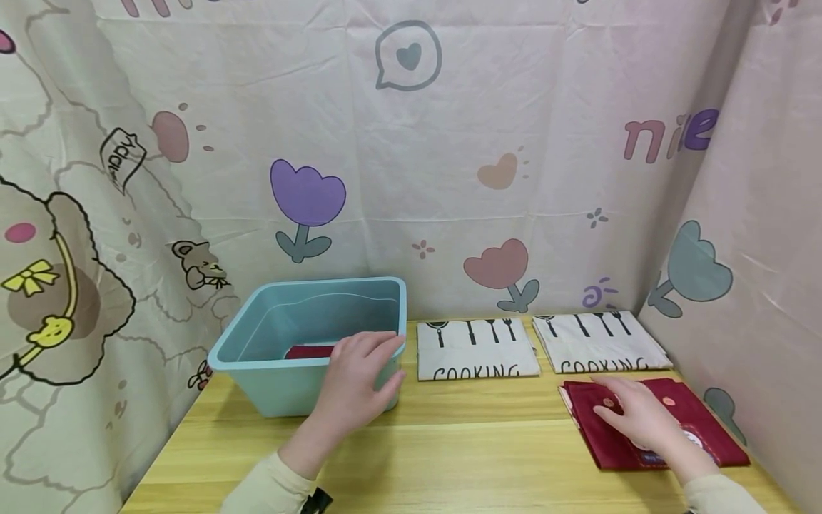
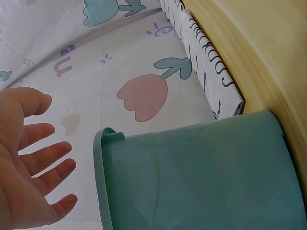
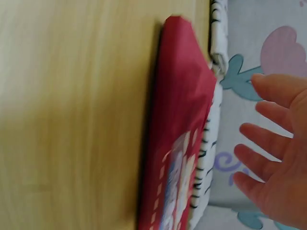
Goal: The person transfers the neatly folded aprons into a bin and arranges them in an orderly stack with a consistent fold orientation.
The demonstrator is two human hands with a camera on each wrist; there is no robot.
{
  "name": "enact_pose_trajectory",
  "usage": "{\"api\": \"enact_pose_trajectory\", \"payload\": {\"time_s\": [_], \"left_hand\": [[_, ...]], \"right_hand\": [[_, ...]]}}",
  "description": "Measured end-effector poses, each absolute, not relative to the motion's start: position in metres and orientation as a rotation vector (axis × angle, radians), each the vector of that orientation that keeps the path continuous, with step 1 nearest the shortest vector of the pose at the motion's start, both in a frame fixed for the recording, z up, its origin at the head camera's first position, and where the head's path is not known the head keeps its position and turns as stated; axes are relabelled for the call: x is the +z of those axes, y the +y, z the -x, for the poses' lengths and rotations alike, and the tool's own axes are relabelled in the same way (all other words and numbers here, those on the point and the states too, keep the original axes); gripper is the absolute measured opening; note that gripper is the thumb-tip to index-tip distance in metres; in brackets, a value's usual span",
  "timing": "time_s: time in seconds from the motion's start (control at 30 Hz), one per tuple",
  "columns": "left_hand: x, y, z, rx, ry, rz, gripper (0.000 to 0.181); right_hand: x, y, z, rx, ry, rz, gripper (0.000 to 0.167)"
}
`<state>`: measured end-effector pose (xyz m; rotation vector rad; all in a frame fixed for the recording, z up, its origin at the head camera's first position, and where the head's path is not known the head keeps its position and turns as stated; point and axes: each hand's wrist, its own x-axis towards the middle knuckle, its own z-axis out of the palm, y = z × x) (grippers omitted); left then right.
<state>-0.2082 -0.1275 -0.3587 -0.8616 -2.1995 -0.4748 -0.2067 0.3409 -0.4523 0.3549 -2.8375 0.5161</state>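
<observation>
Gripping nothing with spread left hand (image 1: 358, 373) at 4 o'clock of teal bin (image 1: 282, 392), nor with spread right hand (image 1: 637, 420) over folded red cloth (image 1: 698, 408), at 4 o'clock in head view. From that cloth, see right COOKING cloth (image 1: 600, 346) at 11, left COOKING cloth (image 1: 477, 355) at 10, red item (image 1: 310, 352) inside bin at 9.

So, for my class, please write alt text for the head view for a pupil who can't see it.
A person's left hand is at the near right corner of a light-blue bin with something red inside, while their right hand is over a folded red cloth. Two folded white cloths printed COOKING lie farther back on the wooden table.
</observation>
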Motion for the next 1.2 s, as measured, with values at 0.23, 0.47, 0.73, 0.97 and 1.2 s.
{"api": "enact_pose_trajectory", "payload": {"time_s": [0.23, 0.47, 0.73, 0.97, 1.2], "left_hand": [[-0.361, -0.123, 0.208, -0.475, -2.194, 0.865, 0.048], [-0.362, -0.116, 0.206, -0.474, -2.238, 0.846, 0.049], [-0.365, -0.106, 0.205, -0.494, -2.241, 0.863, 0.050], [-0.371, -0.095, 0.205, -0.524, -2.202, 0.924, 0.048], [-0.381, -0.083, 0.203, -0.553, -2.198, 0.977, 0.047]], "right_hand": [[-0.466, 0.358, 0.208, 0.429, -2.923, -0.343, 0.053], [-0.475, 0.369, 0.207, 0.387, -3.050, -0.298, 0.052], [-0.474, 0.364, 0.206, 0.366, -3.028, -0.333, 0.049], [-0.476, 0.353, 0.205, 0.363, -2.994, -0.336, 0.048], [-0.473, 0.334, 0.204, 0.344, -3.047, -0.254, 0.054]]}}
